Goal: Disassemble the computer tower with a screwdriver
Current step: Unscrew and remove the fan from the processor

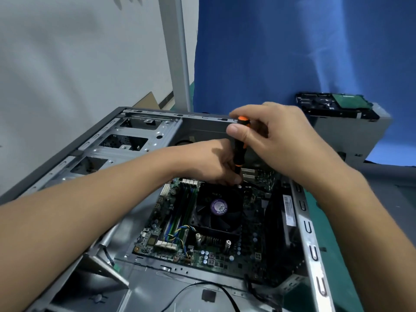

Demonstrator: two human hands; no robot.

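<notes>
The open computer tower [144, 140] lies on its side, its motherboard [171, 239] and black CPU cooler fan [217, 212] exposed. An orange-and-black screwdriver [240, 143] stands upright over the cooler's far corner. My right hand [276, 136] grips the top of its handle between thumb and fingers. My left hand [216, 163] curls round the lower handle and shaft just above the cooler. The tip is hidden behind my left hand.
Empty drive bays [126, 140] fill the case's far left. A removed hard drive [333, 104] sits on a grey metal box [351, 136] at the back right. A blue cloth [292, 52] hangs behind. Black cables [202, 287] run across the case's near floor.
</notes>
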